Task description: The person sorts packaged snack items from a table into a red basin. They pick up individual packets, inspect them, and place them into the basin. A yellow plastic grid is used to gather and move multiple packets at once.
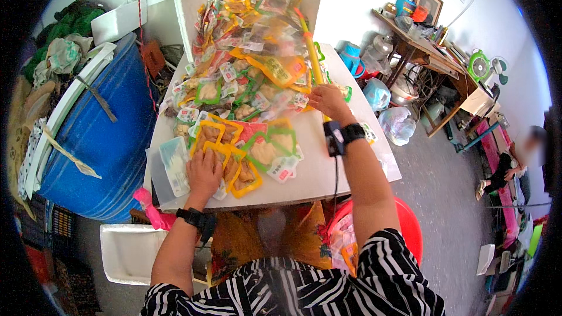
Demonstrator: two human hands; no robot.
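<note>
My left hand (205, 173) lies on yellow-edged packets of brown food (244, 177) near the table's front edge, fingers bent over them; whether it grips one is not clear. Beside them are green-edged packets with pale contents (262, 151). My right hand (329, 101) is at the right side of a large heap of sealed food packets (239, 79). Its fingertips meet a blurred clear packet (285, 104), and I cannot tell if they pinch it. A yellow stick (312, 59) with a red tip runs up past this hand. Black devices sit on both wrists.
The heap spills from a white foam box (186, 22) onto the white table (307, 180). A blue barrel (105, 140) stands left, a foam tray (127, 254) below. At lower right is a red tub (408, 228) with packets. A person (520, 169) sits far right.
</note>
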